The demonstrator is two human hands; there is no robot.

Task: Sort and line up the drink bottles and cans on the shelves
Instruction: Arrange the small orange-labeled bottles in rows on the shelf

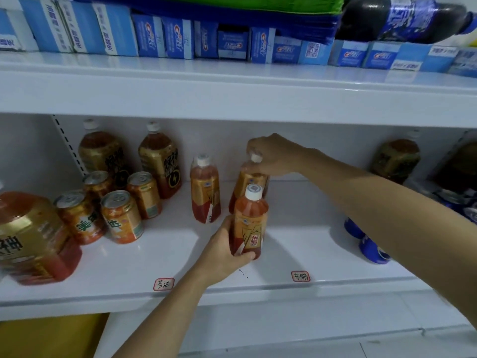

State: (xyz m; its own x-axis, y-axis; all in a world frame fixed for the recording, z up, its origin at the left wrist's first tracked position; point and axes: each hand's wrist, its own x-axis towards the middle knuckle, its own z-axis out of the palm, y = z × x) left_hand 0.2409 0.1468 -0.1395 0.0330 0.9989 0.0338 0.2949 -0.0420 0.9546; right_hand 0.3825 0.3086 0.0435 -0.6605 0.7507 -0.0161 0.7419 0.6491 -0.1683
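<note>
Left hand (223, 257) grips front orange drink bottle (249, 223) on white shelf (296, 244).
Right hand (273, 155) pinches the white-capped rear bottle (249, 179).

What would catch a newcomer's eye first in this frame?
Two hands at mid-shelf: the left hand grips the front bottle, while the right hand pinches the cap of the bottle behind it. To the left stand orange cans, and blue toothpaste boxes line the shelf above.
</note>
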